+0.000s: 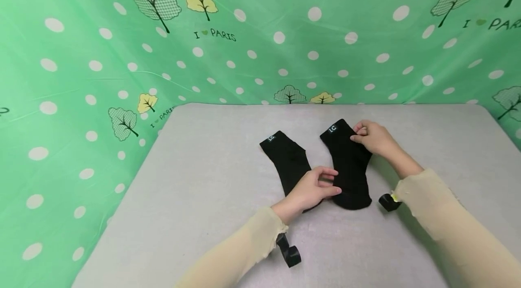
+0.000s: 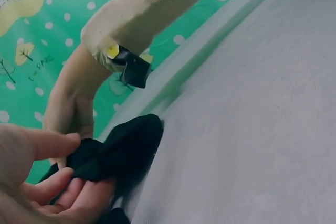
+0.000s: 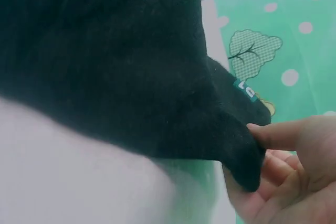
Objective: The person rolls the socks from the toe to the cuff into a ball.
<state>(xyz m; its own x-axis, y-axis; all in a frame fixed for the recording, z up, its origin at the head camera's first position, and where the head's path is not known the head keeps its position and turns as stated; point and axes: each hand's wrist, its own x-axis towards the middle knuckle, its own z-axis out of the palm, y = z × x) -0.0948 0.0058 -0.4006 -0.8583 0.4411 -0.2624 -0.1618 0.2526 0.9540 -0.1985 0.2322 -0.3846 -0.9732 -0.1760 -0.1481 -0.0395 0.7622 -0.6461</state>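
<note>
Below a green dotted cloth [image 1: 264, 21], the grey surface [image 1: 183, 188] carries a black left sock [image 1: 286, 159] and right sock [image 1: 351, 177], side by side. The right hand's [image 1: 375, 138] grip pinches the right sock's edge near its small label [image 1: 332, 129]; the left hand's [image 1: 308, 192] grip, parted, touches the opposite edge.
</note>
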